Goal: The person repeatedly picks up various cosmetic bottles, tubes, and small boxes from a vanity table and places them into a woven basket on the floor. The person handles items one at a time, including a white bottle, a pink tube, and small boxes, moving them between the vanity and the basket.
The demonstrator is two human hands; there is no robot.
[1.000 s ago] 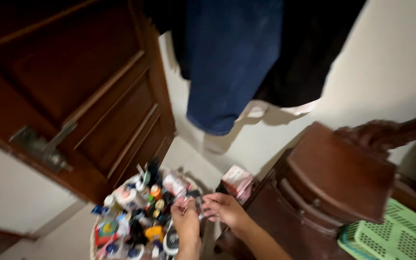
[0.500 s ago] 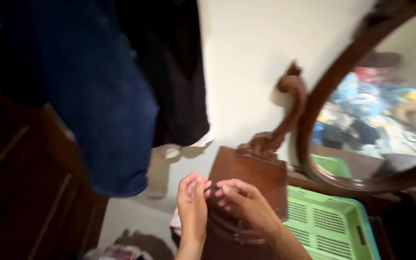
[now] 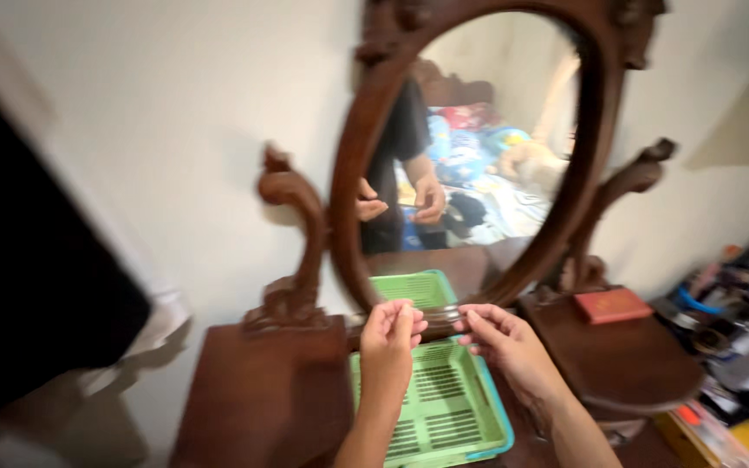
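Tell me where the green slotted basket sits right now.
In the head view, the green basket lies low at centre on the dresser, below the oval mirror, just under the left hand and right hand, left of the small red box.

Basket [image 3: 444, 407] on dresser before mirror [image 3: 470, 139]; box [image 3: 611, 304] on right shelf [image 3: 626, 364].
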